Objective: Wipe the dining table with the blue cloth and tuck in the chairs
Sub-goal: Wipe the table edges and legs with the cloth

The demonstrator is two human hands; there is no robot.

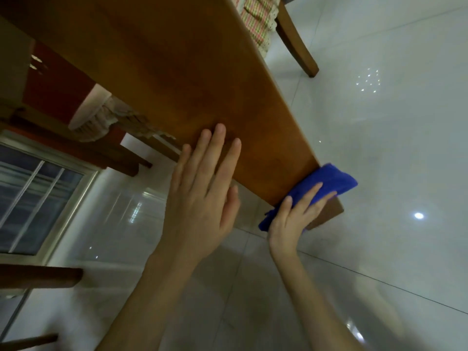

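Cloth point(334, 177) soft, light, bunches easily; lies over table point(177, 72) edge at near right corner. My right hand point(288, 224) presses it, fingers straight, not curled. My left hand point(200, 196) flat on tabletop, holding nothing. Best hold, I judge: palm over cloth's middle.

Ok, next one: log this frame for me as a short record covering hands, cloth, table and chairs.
left hand: flat, fingers straight, resting on the table top near its edge
right hand: presses the blue cloth onto the table's near corner
blue cloth: bunched, draped over the corner
table: brown wood
checked-cushion chair: at the table's right side
frilled-cushion chair: at its left side
floor: glossy pale tiles
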